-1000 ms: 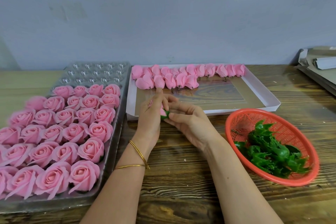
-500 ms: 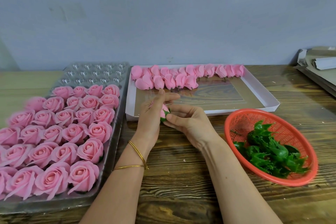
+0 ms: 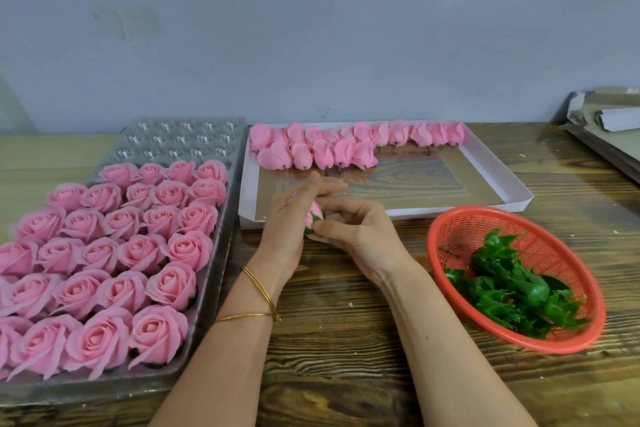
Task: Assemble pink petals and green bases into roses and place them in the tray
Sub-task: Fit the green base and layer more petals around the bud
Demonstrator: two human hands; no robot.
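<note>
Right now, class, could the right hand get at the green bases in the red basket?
Probably yes. The red basket sits open-topped right of the right hand, green bases uncovered, nothing between. But both it and the left hand hold the half-built rose, so it must let go first.

Bare wood (image 3: 346, 333) between rose tray (image 3: 221, 263) and basket (image 3: 446, 218)

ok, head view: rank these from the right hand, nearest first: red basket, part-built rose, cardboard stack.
1. Part-built rose: at the fingertips of the right hand, held against the left hand.
2. Red basket: on the table, just to its right.
3. Cardboard stack: far right, at the back edge.
</note>
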